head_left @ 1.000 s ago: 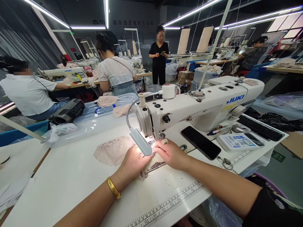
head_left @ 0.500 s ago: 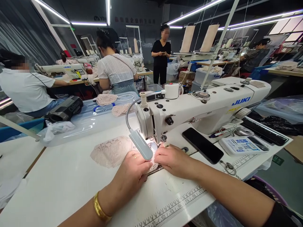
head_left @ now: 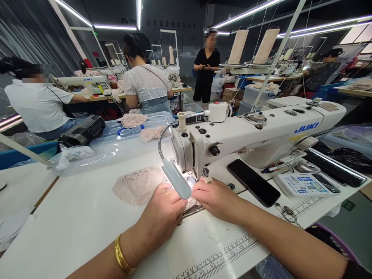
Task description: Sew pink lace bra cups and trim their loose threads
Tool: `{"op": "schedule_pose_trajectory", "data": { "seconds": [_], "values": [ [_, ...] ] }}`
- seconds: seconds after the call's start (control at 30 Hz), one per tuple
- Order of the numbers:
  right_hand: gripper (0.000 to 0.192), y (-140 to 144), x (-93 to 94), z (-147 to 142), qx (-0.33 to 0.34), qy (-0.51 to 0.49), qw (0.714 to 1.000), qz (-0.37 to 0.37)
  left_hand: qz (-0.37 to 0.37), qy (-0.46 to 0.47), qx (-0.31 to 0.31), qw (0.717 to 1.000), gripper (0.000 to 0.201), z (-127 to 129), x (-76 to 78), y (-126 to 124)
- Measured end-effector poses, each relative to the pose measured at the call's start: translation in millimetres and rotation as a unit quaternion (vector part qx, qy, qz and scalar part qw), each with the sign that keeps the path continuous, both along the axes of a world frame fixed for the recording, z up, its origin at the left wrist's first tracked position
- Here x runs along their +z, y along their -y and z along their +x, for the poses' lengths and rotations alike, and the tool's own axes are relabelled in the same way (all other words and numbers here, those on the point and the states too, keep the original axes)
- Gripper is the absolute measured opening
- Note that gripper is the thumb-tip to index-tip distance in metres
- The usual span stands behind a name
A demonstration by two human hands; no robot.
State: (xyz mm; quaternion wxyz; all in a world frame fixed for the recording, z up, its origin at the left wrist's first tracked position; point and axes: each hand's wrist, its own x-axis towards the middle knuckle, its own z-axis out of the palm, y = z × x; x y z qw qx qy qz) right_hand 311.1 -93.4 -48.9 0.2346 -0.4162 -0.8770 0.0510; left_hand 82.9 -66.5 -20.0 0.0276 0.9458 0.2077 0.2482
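Observation:
A pale pink lace fabric piece (head_left: 139,185) lies on the white table, its right end running under the needle area of the sewing machine (head_left: 247,135). My left hand (head_left: 164,207), with a ring and a gold bangle, grips the edge of the lace just in front of the needle. Close by on the other side, my right hand (head_left: 216,197) pinches the same lace with bent fingers. The grey head of a gooseneck lamp (head_left: 176,179) hangs over the work and hides the left fingertips and part of the fabric. The needle itself cannot be made out.
Right of my right hand lie a black phone (head_left: 253,182) and a white-and-blue box (head_left: 305,183). A ruler strip (head_left: 223,255) runs along the front edge. Behind the lace, a clear plastic sheet (head_left: 116,145) bears lace bundles (head_left: 134,120). Several people stand or sit farther back.
The whole view has shifted slightly, so things appear a little farther right. Both hands keep their grip on the lace beside the needle, with barely any movement.

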Motion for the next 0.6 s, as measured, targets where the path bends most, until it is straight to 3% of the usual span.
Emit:
{"op": "schedule_pose_trajectory", "data": {
  "seconds": [0.27,0.6],
  "values": [
    [0.033,-3.5,0.4,-0.4,-0.016,-0.011,1.000,-0.016,0.014,-0.033,0.028,0.999,0.030,-0.8,0.8,-8.2],
    [0.023,5.0,3.9,-1.8,0.000,0.027,1.000,0.003,0.008,-0.067,-0.031,0.997,0.025,-2.4,2.9,-3.7]
  ]
}}
